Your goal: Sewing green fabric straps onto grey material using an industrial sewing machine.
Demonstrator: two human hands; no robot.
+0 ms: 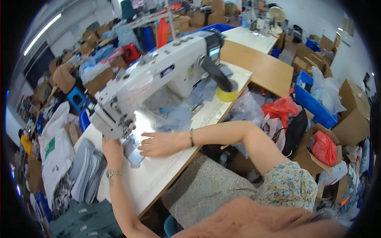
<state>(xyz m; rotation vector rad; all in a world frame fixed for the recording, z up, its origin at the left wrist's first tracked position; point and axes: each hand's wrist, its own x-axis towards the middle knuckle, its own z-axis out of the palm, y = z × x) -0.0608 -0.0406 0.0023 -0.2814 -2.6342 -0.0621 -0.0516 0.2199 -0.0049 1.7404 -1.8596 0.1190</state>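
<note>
A white sewing machine [158, 71] stands on a pale work table, its head over a small light blue-grey cloth piece [135, 158]. My right hand [162, 144] lies on the cloth just right of the needle area, fingers stretched out and apart, gripping nothing. On the left of the machine head is my left hand [112, 150], close to the cloth's left edge. Its fingertips are hidden behind the head, so their grip cannot be made out. Loose blue-grey cloth pieces [178, 118] lie under the machine arm.
A folded grey cloth stack [85, 170] sits at the table's left edge. A yellow tape roll [227, 92] stands at the machine's right end. Right of the table are a blue crate [315, 101], cardboard boxes [353, 111] and red plastic bags [323, 147].
</note>
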